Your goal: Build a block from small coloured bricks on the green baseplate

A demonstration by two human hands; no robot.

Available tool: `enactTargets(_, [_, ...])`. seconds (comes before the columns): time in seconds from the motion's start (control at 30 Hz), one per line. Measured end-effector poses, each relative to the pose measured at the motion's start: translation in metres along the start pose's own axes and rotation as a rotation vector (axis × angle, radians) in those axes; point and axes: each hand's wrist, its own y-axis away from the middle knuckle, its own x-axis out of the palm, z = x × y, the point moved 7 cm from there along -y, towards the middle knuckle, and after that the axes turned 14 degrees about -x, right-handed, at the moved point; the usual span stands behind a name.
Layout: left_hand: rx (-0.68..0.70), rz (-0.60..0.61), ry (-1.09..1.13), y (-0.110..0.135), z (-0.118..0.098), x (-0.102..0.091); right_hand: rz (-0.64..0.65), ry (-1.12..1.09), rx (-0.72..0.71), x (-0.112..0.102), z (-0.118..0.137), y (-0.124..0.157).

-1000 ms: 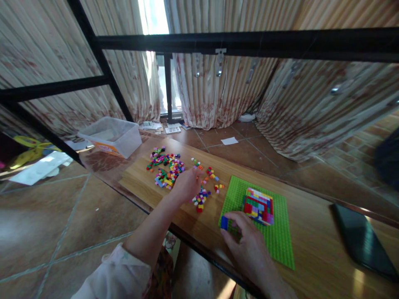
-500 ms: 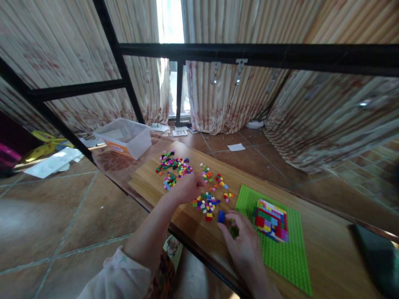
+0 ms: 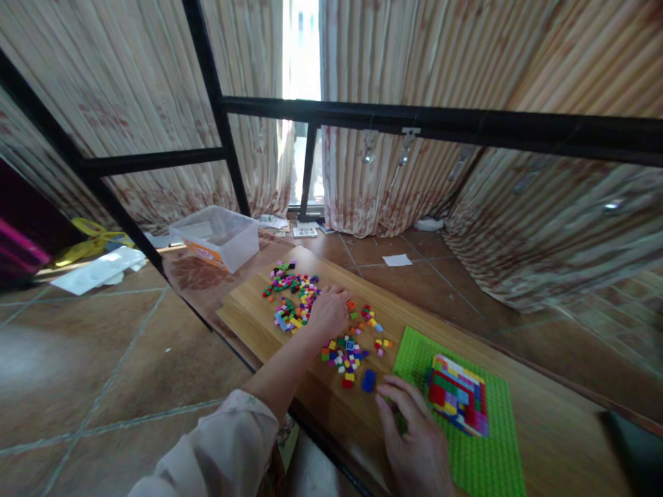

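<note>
My left hand (image 3: pixel 330 314) reaches over the loose bricks in the middle of the table, palm down, its fingers stretched out and their tips partly hidden. Beneath and beside it lie a heap of small coloured bricks (image 3: pixel 295 283) and a smaller cluster of bricks (image 3: pixel 346 355). My right hand (image 3: pixel 417 431) hovers at the left edge of the green baseplate (image 3: pixel 492 462), thumb and fingers curved with a gap between them and nothing visible held. Just left of its fingertips a blue brick (image 3: pixel 369 380) lies on the wood. On the baseplate sits a multicoloured brick build (image 3: pixel 460 397), roughly square.
A clear plastic box (image 3: pixel 241 245) with an orange label stands beyond the wooden table's (image 3: pixel 241 310) far left end. A dark object (image 3: pixel 629 445) lies at the right end. Black metal bars (image 3: pixel 362 114) cross before the curtains. White paper (image 3: pixel 396 260) is on the floor.
My right hand has drawn slightly away from the blue brick, which now lies apart from the fingers. My left hand has turned flatter over the bricks. The whole view has shifted slightly.
</note>
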Motion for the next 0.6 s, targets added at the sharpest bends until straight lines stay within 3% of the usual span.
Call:
enactTargets(0.1, [0.117, 0.044, -0.049, -0.006, -0.011, 0.011, -0.005, 0.009, -0.033, -0.005, 0.004, -0.001])
enactTargets(0.23, [0.165, 0.073, -0.090, -0.009, -0.016, 0.017, 0.006, -0.012, -0.006, -0.009, 0.007, -0.003])
enactTargets(0.4, [0.099, 0.012, -0.034, -0.009, -0.018, 0.000, -0.008, -0.035, 0.048, -0.013, 0.007, -0.006])
enactTargets(0.5, [0.063, 0.048, 0.226, 0.003, -0.030, -0.015, -0.045, -0.026, 0.082, -0.022, 0.005, -0.009])
enactTargets(0.6, [0.045, 0.257, 0.653, 0.029, -0.054, -0.012, -0.129, 0.007, 0.141, -0.038, -0.001, -0.010])
